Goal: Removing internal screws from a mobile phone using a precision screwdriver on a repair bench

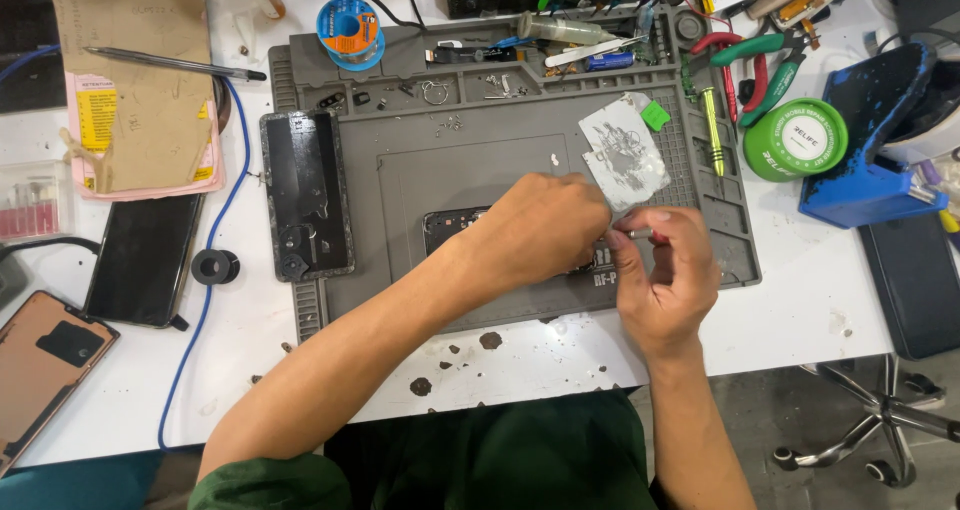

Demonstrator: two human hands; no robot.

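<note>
A white bench (560, 365), spotted with dark stains, carries a grey silicone work mat (480, 170) crowded with repair tools. On the mat's middle lies an opened dark phone body (447, 226), mostly hidden under the left hand (535, 232), which presses down on it with fingers curled together; what the fingertips grip cannot be seen. The right hand (665, 275) comes in from the side, its thumb and forefinger pinched together on a thin metal tool (632, 234), probably tweezers or a small driver, whose tip meets the phone just under the left hand.

To the left on the mat sits a black back cover (305, 192), already off and set aside. A shiny metal shield plate (625, 155) lies just beyond the hands, with a small green piece (655, 116) beside it. Tiny screws and a ring (434, 92) rest in the mat's upper trays, so the disassembly looks well advanced, while the work inside the body appears unfinished.

Around the mat: a yellow-green screwdriver (712, 130), red and green pliers (760, 60), a green tape roll (795, 140), a solder spool (348, 28), a blue stand (870, 160), and another dark phone (145, 260) near a blue cable (215, 280).
</note>
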